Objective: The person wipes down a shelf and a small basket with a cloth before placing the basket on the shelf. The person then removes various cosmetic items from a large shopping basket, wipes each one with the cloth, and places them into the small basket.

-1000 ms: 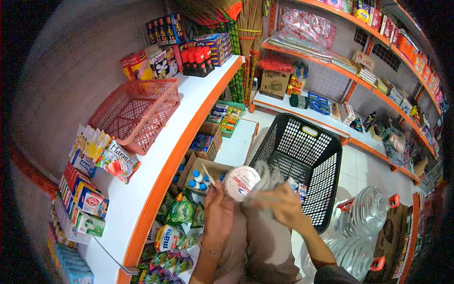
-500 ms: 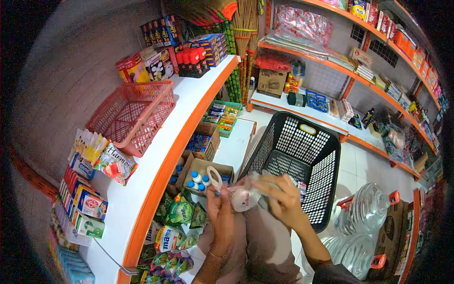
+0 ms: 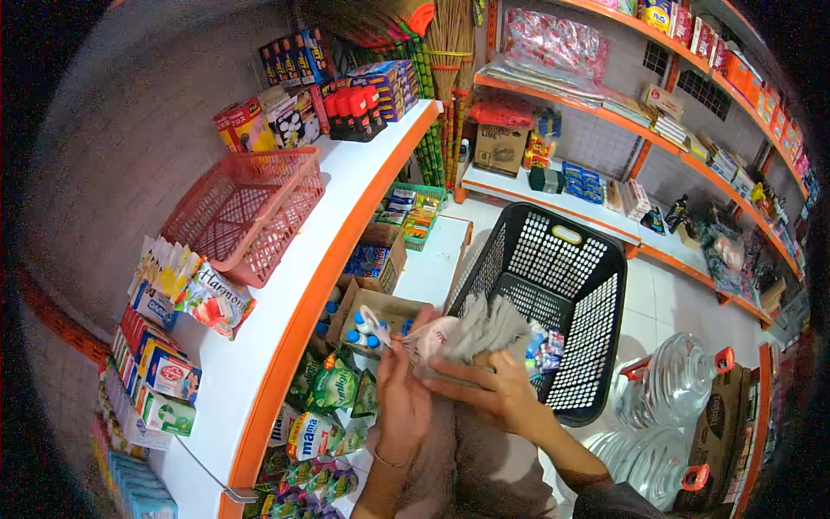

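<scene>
Cloth [image 3: 494, 329], gray and crumpled, was gripped in the person's right hand [image 3: 500, 394], its folds bunched up past the fingers. The left hand [image 3: 405, 405] was closed around a pale round package [image 3: 437, 336], marked with reddish print too blurred to read. The package was at the centre of the view, above the person's lap in brown trousers [image 3: 493, 454], between the left fingers and the cloth, which appeared to touch its right side. The right fingers reached across the front of the package, hiding its lower part. A pale loop [image 3: 381, 332] stuck out above the left thumb; whether it was joined to the package could not be told.

Just beyond the hands, a large black crate [image 3: 596, 346] with perforated walls stood on the tiled floor, with small colourful packets [image 3: 546, 346] in its near end. Left of the hands, an open carton [image 3: 399, 310] held white bottles with blue caps [image 3: 361, 333], and green packets [image 3: 335, 382] lay below it. Higher on the left, a white shelf [image 3: 313, 246] with an orange edge bore a pink plastic basket [image 3: 270, 232], beside a floral-looking pack [image 3: 216, 298] labelled Harmony. To the right of the lap, two large clear jugs [image 3: 670, 385] with red handles were on the floor. At the back, brooms [image 3: 447, 56] leaned upright.
</scene>
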Tool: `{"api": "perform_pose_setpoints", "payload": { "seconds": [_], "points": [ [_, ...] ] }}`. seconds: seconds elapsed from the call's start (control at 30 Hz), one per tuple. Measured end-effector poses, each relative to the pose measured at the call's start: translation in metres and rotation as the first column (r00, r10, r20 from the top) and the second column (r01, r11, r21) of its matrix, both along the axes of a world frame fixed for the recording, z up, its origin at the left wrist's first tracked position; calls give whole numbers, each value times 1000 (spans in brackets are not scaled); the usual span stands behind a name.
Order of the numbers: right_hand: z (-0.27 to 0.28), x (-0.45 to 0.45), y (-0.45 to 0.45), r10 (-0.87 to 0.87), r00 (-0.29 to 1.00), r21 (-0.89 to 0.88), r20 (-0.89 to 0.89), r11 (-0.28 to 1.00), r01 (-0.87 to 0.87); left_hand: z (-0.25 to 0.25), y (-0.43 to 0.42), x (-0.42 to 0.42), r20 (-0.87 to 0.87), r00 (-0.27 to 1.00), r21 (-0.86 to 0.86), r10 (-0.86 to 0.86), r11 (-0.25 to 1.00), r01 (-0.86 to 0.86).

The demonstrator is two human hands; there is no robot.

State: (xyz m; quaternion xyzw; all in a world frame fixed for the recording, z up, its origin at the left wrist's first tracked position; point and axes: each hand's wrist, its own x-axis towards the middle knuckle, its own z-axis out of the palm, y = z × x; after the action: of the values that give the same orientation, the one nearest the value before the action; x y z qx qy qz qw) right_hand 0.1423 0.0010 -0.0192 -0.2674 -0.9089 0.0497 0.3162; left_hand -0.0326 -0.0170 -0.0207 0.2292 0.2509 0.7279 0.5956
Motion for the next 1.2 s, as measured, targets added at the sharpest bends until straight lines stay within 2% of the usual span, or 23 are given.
{"api": "perform_pose_setpoints", "payload": {
  "seconds": [0.07,0.1,0.2,0.23,0.33,0.4,0.47,0.5,0.6,0.7,0.8,0.83,0.93,0.97,1.07,1.1,1.2],
  "points": [
    [-18,25,5,114,990,-75,-86,990,-120,5,0,-4,89,996,44,9,999,-13],
    [-15,30,9,141,949,-31,-281,987,-155,3,1,-7,152,988,38,0,999,-5],
    [21,42,18,-150,960,-17,-235,989,150,1,1,-4,138,990,31,-27,999,23],
    [30,36,16,-257,910,-13,-324,964,267,0,2,-2,138,989,47,-53,998,47],
    [45,17,14,-234,936,116,-263,955,272,0,2,2,102,986,57,-128,991,123],
    [25,2,9,-214,967,57,-138,973,223,5,2,5,43,983,26,-179,984,178],
    [-6,-10,7,-231,973,13,-6,973,231,-7,2,1,87,989,4,-122,992,123],
    [12,-14,2,-107,990,62,-90,992,112,-11,3,-5,125,986,13,-108,994,107],
    [11,4,-1,27,979,-45,-203,998,-37,-13,4,-11,196,980,-9,-32,999,34],
    [15,34,8,-72,982,-119,-177,992,52,-12,2,-8,264,964,-1,-21,1000,22],
    [32,39,15,-265,920,1,-290,961,277,-5,3,-6,257,964,33,-70,997,64],
    [39,33,15,-270,893,28,-360,954,299,-4,2,-4,230,969,39,-89,996,83],
    [51,10,16,-200,904,78,-378,966,246,-8,-1,1,188,974,27,-130,991,127],
    [49,6,17,-165,933,73,-321,977,199,-11,-1,3,179,973,19,-143,990,141],
    [39,-5,19,-106,978,27,-177,993,113,-15,1,2,175,984,-104,-27,994,45],
    [35,-2,18,-82,986,-53,-143,996,76,-13,0,1,182,982,-68,-45,996,59],
    [15,25,17,-103,987,-117,-126,989,89,-9,-1,-3,214,974,10,-77,997,77]
  ]
}}
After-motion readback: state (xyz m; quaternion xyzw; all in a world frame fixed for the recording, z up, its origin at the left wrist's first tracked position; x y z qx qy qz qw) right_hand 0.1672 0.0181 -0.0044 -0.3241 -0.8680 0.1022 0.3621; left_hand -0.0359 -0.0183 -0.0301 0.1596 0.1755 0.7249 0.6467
